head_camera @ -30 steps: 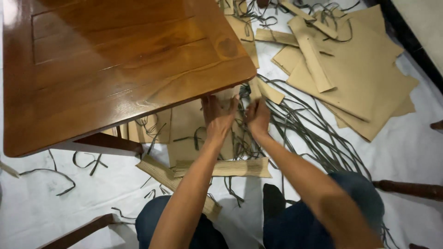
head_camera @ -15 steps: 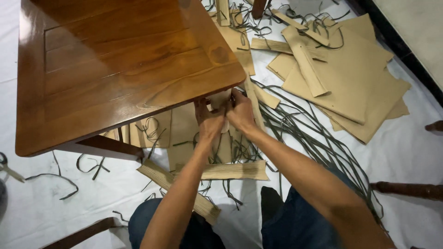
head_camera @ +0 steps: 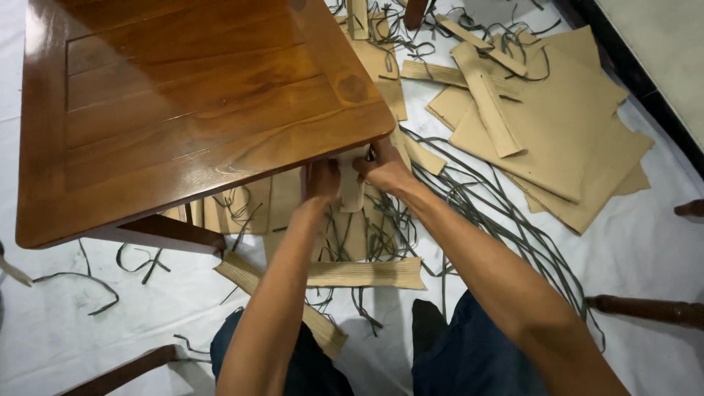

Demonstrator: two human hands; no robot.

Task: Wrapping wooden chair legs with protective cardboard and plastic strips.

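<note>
Nearest the camera, dark trousers (head_camera: 469,352) are seen on a white sheet (head_camera: 660,249) covering the floor, with a folded cardboard strip (head_camera: 363,273) lying just beyond the knees and a second strip (head_camera: 282,297) crossing beneath it. Both forearms are extended forward. The left hand (head_camera: 321,180) and right hand (head_camera: 383,167) are brought close together under the near corner of the wooden desk (head_camera: 191,103), each grip closed on a pale cardboard piece (head_camera: 350,187) held upright between them, just below the desk edge. Under the hands, flat cardboard and tangled dark straps (head_camera: 477,213) are spread on the sheet. To the right and farther off, large cardboard sheets (head_camera: 572,139) are stacked overlapping, with a long folded strip (head_camera: 488,99) laid across them. A turned wooden leg (head_camera: 653,308) is seen at the right edge.
</note>
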